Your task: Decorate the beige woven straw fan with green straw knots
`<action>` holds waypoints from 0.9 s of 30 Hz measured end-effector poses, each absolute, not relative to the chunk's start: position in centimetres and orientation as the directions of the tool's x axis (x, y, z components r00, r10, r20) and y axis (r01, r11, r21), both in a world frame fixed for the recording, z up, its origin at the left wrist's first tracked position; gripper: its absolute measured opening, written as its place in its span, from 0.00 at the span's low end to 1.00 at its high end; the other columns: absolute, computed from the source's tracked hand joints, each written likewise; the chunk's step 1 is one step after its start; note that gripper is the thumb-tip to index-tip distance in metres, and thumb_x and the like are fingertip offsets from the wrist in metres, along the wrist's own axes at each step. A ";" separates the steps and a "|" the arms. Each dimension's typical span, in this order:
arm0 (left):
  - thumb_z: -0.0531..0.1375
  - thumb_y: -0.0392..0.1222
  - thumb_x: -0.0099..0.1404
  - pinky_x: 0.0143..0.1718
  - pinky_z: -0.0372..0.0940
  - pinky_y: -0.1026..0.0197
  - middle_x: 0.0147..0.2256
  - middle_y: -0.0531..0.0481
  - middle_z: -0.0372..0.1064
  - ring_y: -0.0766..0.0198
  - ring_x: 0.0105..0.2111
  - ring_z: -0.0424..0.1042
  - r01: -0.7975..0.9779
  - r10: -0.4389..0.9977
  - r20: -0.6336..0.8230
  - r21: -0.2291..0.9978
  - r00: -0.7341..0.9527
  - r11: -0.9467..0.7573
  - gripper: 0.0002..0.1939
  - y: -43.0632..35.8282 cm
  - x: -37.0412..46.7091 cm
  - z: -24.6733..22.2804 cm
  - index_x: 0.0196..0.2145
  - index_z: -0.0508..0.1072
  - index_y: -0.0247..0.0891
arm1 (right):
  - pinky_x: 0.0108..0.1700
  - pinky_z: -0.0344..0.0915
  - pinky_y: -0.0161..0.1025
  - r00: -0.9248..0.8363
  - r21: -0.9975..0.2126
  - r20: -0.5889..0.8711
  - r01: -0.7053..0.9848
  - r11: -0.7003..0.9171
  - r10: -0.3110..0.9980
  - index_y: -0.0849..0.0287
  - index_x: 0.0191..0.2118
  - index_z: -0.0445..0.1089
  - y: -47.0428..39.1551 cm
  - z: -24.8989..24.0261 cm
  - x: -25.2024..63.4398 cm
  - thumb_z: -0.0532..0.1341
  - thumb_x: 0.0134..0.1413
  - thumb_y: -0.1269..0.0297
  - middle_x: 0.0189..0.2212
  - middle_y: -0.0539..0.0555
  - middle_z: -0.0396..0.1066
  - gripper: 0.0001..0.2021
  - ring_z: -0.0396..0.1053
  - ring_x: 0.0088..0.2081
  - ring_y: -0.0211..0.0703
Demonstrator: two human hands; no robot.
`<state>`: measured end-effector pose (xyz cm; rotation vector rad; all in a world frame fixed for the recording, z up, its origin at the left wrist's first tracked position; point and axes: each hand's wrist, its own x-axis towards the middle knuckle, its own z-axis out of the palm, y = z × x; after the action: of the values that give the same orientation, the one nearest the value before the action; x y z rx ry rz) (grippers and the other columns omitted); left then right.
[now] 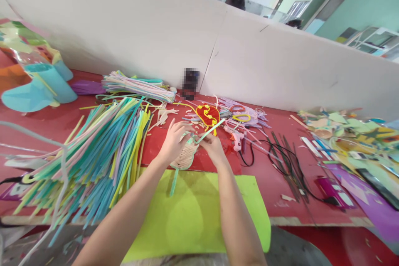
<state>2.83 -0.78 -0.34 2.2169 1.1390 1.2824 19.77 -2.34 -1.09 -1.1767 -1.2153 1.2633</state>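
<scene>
in the head view, the right hand pinches a pale green strip; the left hand touches a beige leaf shape, though i cannot tell whether its grip is closed. the leaf shape lies between the hands, over a red sheet.
</scene>
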 end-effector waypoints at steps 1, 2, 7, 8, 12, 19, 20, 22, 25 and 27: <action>0.57 0.39 0.63 0.58 0.48 0.49 0.41 0.50 0.69 0.61 0.46 0.66 0.477 0.770 0.581 0.616 0.262 -0.627 0.08 -1.0 2.9 -0.2 0.41 0.71 0.43 | 0.28 0.71 0.36 -0.034 -0.999 -0.010 -0.041 -0.011 0.999 0.60 0.32 0.73 -2.3 -1.2 19.7 0.66 0.41 0.58 0.25 0.50 0.73 0.12 0.71 0.28 0.40; 0.58 0.40 0.62 0.55 0.52 0.50 0.41 0.49 0.69 0.60 0.45 0.66 0.479 0.769 0.582 0.613 0.266 -0.629 0.10 -1.1 3.0 -0.1 0.42 0.72 0.43 | 0.29 0.71 0.36 -0.026 -0.999 0.001 -0.049 0.000 1.000 0.60 0.32 0.73 -2.3 -1.3 19.6 0.66 0.41 0.59 0.26 0.50 0.73 0.12 0.71 0.28 0.40; 0.60 0.40 0.60 0.42 0.63 0.60 0.36 0.49 0.69 0.63 0.38 0.67 0.390 0.752 0.550 0.644 0.363 -0.659 0.09 -1.5 3.8 -0.7 0.39 0.74 0.43 | 0.30 0.71 0.36 -0.083 -0.996 0.086 -0.030 0.084 0.993 0.58 0.34 0.74 -2.4 -2.0 19.5 0.63 0.42 0.64 0.29 0.50 0.74 0.10 0.71 0.29 0.39; 0.59 0.40 0.61 0.41 0.63 0.61 0.35 0.49 0.69 0.63 0.37 0.68 0.369 0.747 0.551 0.651 0.372 -0.664 0.07 -1.5 4.0 -0.8 0.37 0.75 0.43 | 0.30 0.71 0.36 -0.104 -0.996 0.091 -0.022 0.089 0.990 0.58 0.34 0.74 -2.4 -2.0 19.5 0.62 0.42 0.65 0.30 0.49 0.73 0.10 0.70 0.29 0.38; 0.59 0.36 0.60 0.37 0.64 0.63 0.33 0.50 0.69 0.66 0.33 0.69 0.279 0.753 0.532 0.710 0.387 -0.646 0.05 -1.5 4.0 -0.7 0.30 0.76 0.40 | 0.28 0.71 0.34 -0.113 -0.995 0.095 -0.006 0.095 0.989 0.58 0.34 0.73 -2.5 -2.0 19.5 0.62 0.42 0.66 0.29 0.49 0.73 0.08 0.70 0.29 0.38; 0.60 0.39 0.59 0.38 0.65 0.63 0.34 0.49 0.69 0.65 0.35 0.70 0.228 0.755 0.526 0.740 0.391 -0.633 0.04 -1.4 3.6 -0.7 0.32 0.76 0.40 | 0.28 0.72 0.37 -0.106 -0.997 0.070 -0.045 0.065 0.992 0.57 0.34 0.72 -2.3 -2.0 19.5 0.66 0.41 0.61 0.30 0.50 0.74 0.11 0.71 0.29 0.40; 0.60 0.39 0.60 0.38 0.65 0.63 0.34 0.48 0.69 0.65 0.35 0.70 0.229 0.746 0.535 0.729 0.396 -0.645 0.05 -1.4 3.6 -0.7 0.33 0.76 0.41 | 0.29 0.71 0.37 -0.083 -0.997 0.068 -0.046 0.065 0.994 0.57 0.33 0.72 -2.2 -2.0 19.5 0.66 0.42 0.61 0.29 0.49 0.74 0.10 0.71 0.29 0.40; 0.58 0.40 0.62 0.39 0.65 0.62 0.36 0.48 0.69 0.65 0.36 0.70 0.244 0.718 0.552 0.694 0.424 -0.678 0.07 -1.4 3.5 -0.9 0.35 0.76 0.41 | 0.30 0.70 0.36 -0.030 -0.997 0.050 -0.059 0.048 0.998 0.58 0.32 0.72 -2.1 -2.1 19.5 0.65 0.43 0.59 0.28 0.49 0.74 0.10 0.72 0.29 0.39; 0.55 0.40 0.64 0.41 0.64 0.62 0.38 0.47 0.69 0.64 0.38 0.70 0.313 0.678 0.558 0.613 0.478 -0.725 0.09 -1.4 3.4 -1.0 0.37 0.76 0.42 | 0.33 0.69 0.34 0.007 -0.991 -0.006 -0.130 -0.005 1.000 0.58 0.35 0.71 -2.1 -2.1 19.6 0.65 0.44 0.58 0.29 0.50 0.75 0.12 0.72 0.31 0.38; 0.55 0.40 0.64 0.42 0.64 0.62 0.38 0.48 0.69 0.63 0.39 0.69 0.366 0.669 0.552 0.566 0.497 -0.739 0.09 -1.4 3.2 -1.0 0.37 0.76 0.43 | 0.33 0.69 0.34 -0.004 -0.986 -0.032 -0.166 -0.032 0.999 0.57 0.37 0.71 -2.2 -2.1 19.7 0.65 0.45 0.58 0.31 0.50 0.75 0.13 0.72 0.32 0.38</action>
<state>3.24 -1.45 -0.98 2.3699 0.8610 1.1145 19.68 -2.20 -2.08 -1.1076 -1.0706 1.3074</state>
